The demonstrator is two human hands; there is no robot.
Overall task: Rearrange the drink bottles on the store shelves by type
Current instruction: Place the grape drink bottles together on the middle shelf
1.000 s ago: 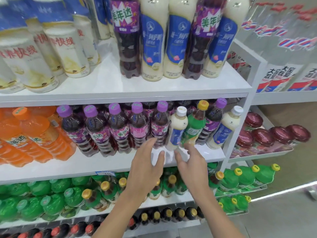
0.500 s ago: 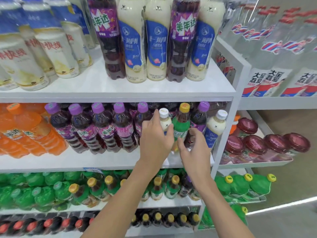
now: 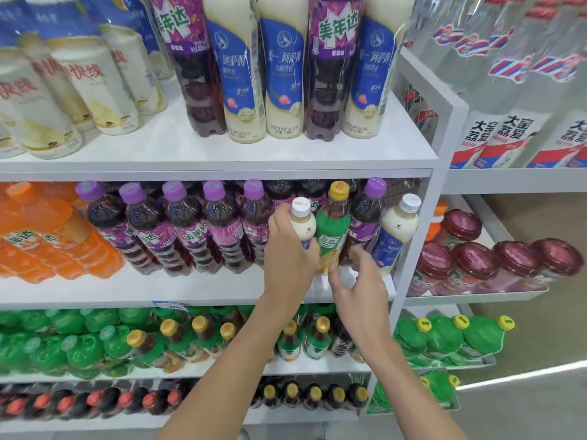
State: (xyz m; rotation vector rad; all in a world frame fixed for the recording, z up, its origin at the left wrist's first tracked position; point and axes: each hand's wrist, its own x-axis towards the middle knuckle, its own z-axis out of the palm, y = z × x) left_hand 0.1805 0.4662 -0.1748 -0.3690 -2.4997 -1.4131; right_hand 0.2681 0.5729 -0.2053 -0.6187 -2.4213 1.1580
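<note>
Milk bottle (image 3: 303, 225) now within curled left fingers (image 3: 278, 222); right fingers (image 3: 357, 255) nearer green tea bottle (image 3: 332, 230), grip unclear.

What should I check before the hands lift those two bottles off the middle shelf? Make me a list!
1. Left hand grips the white-capped milk bottle: ok.
2. Right hand holds the green-label tea bottle: cannot tell; it is at the bottle's base.
3. Both bottles stand on the middle shelf, not toppled: ok.
4. Gap between the tea bottle and the purple-capped grape bottle beside it: not ok, they stand tight together.
5. Free spot among the yellow-capped bottles one shelf below: cannot tell.
</note>
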